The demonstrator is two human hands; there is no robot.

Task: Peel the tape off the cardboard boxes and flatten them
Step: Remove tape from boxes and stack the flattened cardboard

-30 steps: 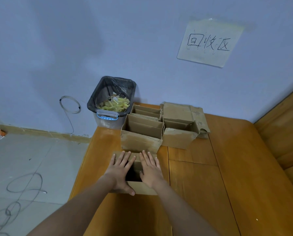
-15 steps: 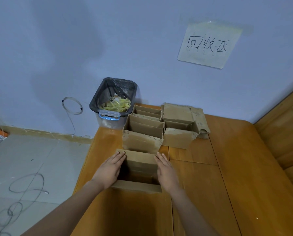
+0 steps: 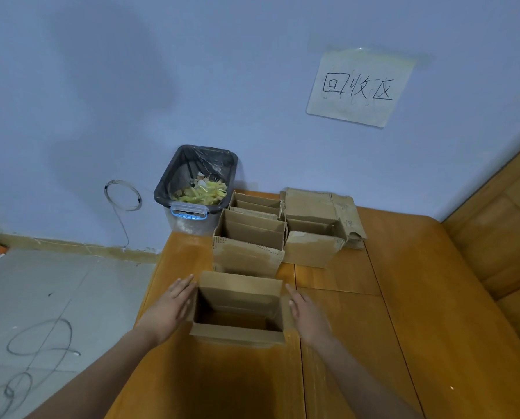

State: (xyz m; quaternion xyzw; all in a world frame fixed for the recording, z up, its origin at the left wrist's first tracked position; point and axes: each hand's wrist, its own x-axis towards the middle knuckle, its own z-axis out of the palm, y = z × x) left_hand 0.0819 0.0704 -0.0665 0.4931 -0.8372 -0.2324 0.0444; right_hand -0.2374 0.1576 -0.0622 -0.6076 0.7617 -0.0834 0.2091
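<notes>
Both bare forearms reach up from the bottom edge toward the centre of the frame, angling in toward each other. Left hand [image 3: 169, 309] sits left of centre, palm turned inward, fingers straight and together, pointing up and slightly right. Right hand [image 3: 308, 316] mirrors it right of centre, fingers straight, pointing up and slightly left, thumb tucked low. The two hands stand apart, palms facing each other, wrists level, nothing gripped in either
</notes>
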